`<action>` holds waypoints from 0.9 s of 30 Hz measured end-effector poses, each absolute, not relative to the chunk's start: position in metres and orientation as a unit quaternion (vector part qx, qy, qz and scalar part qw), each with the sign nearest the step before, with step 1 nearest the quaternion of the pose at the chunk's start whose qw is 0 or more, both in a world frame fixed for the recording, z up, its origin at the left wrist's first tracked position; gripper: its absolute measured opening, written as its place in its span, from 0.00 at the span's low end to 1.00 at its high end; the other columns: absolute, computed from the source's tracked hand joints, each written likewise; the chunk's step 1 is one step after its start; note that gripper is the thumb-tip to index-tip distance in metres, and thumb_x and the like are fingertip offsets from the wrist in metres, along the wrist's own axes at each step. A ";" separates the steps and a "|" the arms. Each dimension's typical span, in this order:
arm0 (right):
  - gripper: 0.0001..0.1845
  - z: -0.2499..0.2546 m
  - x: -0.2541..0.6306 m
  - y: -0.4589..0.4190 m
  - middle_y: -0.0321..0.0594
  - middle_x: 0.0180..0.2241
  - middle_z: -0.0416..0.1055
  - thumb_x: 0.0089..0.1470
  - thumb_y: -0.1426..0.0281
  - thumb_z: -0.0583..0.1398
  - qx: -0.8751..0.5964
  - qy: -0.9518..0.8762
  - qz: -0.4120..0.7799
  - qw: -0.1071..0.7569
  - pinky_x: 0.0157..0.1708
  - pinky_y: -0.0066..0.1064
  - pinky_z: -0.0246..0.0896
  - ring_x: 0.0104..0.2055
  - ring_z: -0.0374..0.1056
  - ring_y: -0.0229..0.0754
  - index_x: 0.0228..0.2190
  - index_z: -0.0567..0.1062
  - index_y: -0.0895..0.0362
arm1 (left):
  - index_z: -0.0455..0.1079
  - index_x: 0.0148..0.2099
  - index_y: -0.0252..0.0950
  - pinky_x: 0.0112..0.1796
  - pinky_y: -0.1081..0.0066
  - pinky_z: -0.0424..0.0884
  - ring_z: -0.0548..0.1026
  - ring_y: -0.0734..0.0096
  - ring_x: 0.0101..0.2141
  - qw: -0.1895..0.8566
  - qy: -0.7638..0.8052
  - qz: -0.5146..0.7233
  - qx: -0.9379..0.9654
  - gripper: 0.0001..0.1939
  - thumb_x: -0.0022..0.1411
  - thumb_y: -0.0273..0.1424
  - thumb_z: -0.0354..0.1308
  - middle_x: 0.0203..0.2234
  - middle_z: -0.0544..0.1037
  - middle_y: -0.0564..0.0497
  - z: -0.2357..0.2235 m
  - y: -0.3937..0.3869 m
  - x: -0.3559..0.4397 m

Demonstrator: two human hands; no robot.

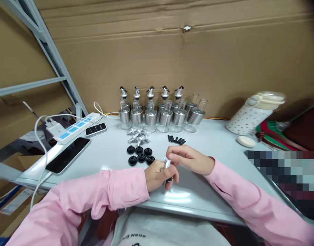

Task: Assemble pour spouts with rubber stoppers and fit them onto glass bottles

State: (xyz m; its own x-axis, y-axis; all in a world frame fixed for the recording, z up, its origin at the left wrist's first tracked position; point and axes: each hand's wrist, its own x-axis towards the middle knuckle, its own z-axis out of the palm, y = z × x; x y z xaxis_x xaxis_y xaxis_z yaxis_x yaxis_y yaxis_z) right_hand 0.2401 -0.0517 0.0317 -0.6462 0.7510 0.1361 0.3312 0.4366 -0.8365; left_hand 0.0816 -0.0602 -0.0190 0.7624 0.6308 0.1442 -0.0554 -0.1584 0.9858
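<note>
My left hand (159, 175) is closed around a silver pour spout (167, 164), which stands roughly upright above the table with a black base showing below the fingers. My right hand (189, 158) pinches at the top of the same spout; whether a small part sits between those fingertips is hidden. Left of my hands lie several black ribbed stoppers (141, 157) in two rows. Behind them is a pile of loose silver spouts (138, 136). Several small black flaps (176, 140) lie just beyond my right hand.
Glass bottles with steel sleeves (151, 118) stand in two rows at the back, several capped with spouts (165, 91). Left are a phone (68, 155), a black-faced device (95, 129) and a power strip (78, 128). Right are a dotted flask (251, 114) and a white oval object (246, 141).
</note>
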 end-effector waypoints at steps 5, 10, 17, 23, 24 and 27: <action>0.28 0.027 0.245 -0.047 0.30 0.16 0.49 0.53 0.48 0.46 -0.369 -0.804 0.385 0.262 0.20 0.25 0.44 0.19 0.45 0.30 0.15 0.56 0.57 | 0.65 0.26 0.31 0.23 0.76 0.61 0.61 0.80 0.14 0.603 0.213 0.276 0.718 0.31 0.56 0.56 0.41 0.11 0.64 0.55 -0.019 -0.059 0.081; 0.29 0.035 0.269 -0.036 0.30 0.15 0.51 0.47 0.45 0.53 -0.445 -0.729 0.400 0.333 0.19 0.26 0.44 0.18 0.46 0.30 0.15 0.59 0.58 | 0.65 0.28 0.31 0.21 0.77 0.61 0.62 0.79 0.15 0.600 0.197 0.254 0.732 0.28 0.53 0.55 0.48 0.12 0.65 0.54 -0.019 -0.062 0.080; 0.28 0.041 0.306 -0.021 0.37 0.22 0.65 0.42 0.47 0.56 -0.508 -0.741 0.374 0.231 0.26 0.29 0.54 0.24 0.57 0.35 0.30 0.73 0.61 | 0.64 0.27 0.32 0.21 0.77 0.60 0.61 0.80 0.14 0.619 0.204 0.265 0.710 0.27 0.55 0.53 0.47 0.12 0.65 0.55 -0.020 -0.061 0.081; 0.22 0.024 0.319 -0.011 0.37 0.19 0.65 0.47 0.53 0.51 -0.578 -0.764 0.261 0.120 0.28 0.30 0.55 0.22 0.59 0.36 0.24 0.70 0.59 | 0.64 0.26 0.32 0.21 0.77 0.60 0.61 0.80 0.14 0.617 0.204 0.264 0.713 0.27 0.55 0.53 0.46 0.11 0.65 0.55 -0.021 -0.061 0.081; 0.20 0.023 0.319 -0.010 0.37 0.18 0.65 0.46 0.54 0.51 -0.584 -0.766 0.246 0.105 0.27 0.30 0.55 0.22 0.59 0.36 0.22 0.70 0.59 | 0.64 0.26 0.32 0.21 0.77 0.60 0.61 0.80 0.14 0.617 0.204 0.263 0.713 0.27 0.55 0.53 0.46 0.11 0.65 0.55 -0.021 -0.061 0.081; 0.18 0.020 0.318 -0.009 0.38 0.19 0.67 0.44 0.57 0.52 -0.586 -0.770 0.242 0.074 0.27 0.30 0.56 0.23 0.61 0.37 0.24 0.71 0.58 | 0.64 0.26 0.31 0.21 0.77 0.60 0.61 0.80 0.14 0.617 0.201 0.259 0.715 0.27 0.55 0.53 0.46 0.11 0.64 0.55 -0.020 -0.061 0.081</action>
